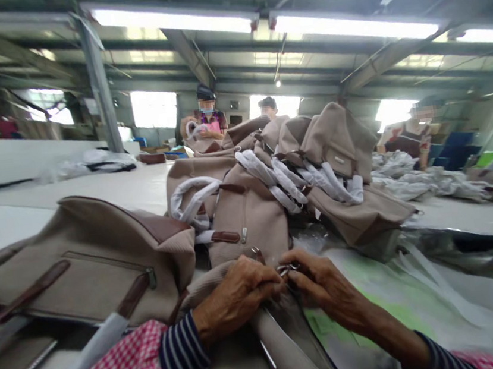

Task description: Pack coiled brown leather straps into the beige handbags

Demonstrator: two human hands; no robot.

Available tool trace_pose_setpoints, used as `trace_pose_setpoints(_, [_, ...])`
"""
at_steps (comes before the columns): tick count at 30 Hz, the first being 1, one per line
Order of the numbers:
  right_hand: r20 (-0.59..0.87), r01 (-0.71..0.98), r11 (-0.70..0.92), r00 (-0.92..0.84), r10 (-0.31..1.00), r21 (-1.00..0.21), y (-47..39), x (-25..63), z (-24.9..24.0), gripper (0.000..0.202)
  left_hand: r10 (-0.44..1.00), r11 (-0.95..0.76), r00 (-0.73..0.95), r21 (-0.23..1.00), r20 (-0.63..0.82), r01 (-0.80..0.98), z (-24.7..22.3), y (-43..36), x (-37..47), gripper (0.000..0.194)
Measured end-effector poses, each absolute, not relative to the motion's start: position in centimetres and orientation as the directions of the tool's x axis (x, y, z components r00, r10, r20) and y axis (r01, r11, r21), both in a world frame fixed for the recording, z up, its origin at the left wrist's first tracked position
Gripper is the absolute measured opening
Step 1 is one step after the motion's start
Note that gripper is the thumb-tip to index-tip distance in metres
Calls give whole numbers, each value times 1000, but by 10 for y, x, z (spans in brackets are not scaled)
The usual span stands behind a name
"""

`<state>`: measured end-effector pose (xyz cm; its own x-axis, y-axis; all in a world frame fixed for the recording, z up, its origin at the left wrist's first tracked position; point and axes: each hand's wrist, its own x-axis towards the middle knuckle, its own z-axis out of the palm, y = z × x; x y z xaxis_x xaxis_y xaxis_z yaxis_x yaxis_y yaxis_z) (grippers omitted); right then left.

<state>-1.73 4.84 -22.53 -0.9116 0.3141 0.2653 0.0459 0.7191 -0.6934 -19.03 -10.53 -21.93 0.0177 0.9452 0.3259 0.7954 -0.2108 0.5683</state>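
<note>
Between my two hands is a small silver metal clasp [287,268]. My left hand [241,290] is closed, with its fingertips against the clasp's left side. From the other side, my right hand [324,283] pinches the clasp between thumb and bent fingers. A taupe fabric strap or fold [284,347] runs down from under my left hand toward me. Just beyond my fingers stands a taupe bag [262,218] with a zip and brown leather trim. Another taupe bag [115,254] with brown handles lies at left. My fingers partly cover the clasp.
Several taupe bags with white-wrapped handles [267,173] are heaped ahead. Clear plastic [474,282] and green sheets [336,329] lie on the table at right. A pale tabletop [134,183] extends behind the left bag. Several people [216,119] stand beyond the heap.
</note>
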Motion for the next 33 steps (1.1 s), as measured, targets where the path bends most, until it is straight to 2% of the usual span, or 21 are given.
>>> trace_pose_setpoints(3, [326, -1, 735, -897, 300, -678, 51, -28, -232, 19, 943, -180, -33, 593, 330, 785, -226, -102, -192, 25])
trace_pose_setpoints(6, [423, -46, 772, -856, 297, -634, 54, -37, -230, 19, 944, -186, -20, 580, 331, 793, -230, -99, -194, 26])
trace_pose_setpoints(10, [459, -25, 745, -801, 384, -667, 51, -42, -213, 37, 937, -238, 42, 547, 346, 803, -227, -101, -194, 31])
trace_pose_setpoints(12, [347, -17, 635, -849, 399, -773, 50, -45, -205, 40, 934, -267, 77, 538, 348, 799, -224, -103, -193, 37])
trace_pose_setpoints(15, [86, 34, 283, -911, 402, -959, 48, -49, -202, 31, 931, -283, 97, 527, 353, 801, -220, -105, -193, 39])
trace_pose_setpoints(17, [-16, 55, 84, -914, 405, -995, 49, -51, -204, 35, 933, -287, 108, 525, 344, 802, -219, -105, -193, 36])
trace_pose_setpoints(19, [-47, 52, 3, -910, 413, -999, 49, -53, -208, 39, 935, -293, 122, 530, 333, 796, -218, -106, -193, 34])
trace_pose_setpoints(22, [-14, 25, 20, -903, 429, -999, 51, -55, -214, 39, 941, -292, 130, 557, 313, 777, -215, -107, -192, 32])
trace_pose_setpoints(27, [81, 2, 170, -874, 479, -985, 52, -56, -216, 39, 951, -277, 103, 654, 293, 704, -213, -106, -192, 31])
trace_pose_setpoints(30, [134, -11, 260, -877, 461, -965, 49, -53, -213, 39, 962, -258, 87, 759, 259, 598, -215, -104, -195, 31])
trace_pose_setpoints(33, [221, -54, 366, -874, 432, -929, 45, -50, -209, 37, 969, -239, 83, 813, 231, 531, -216, -102, -198, 31])
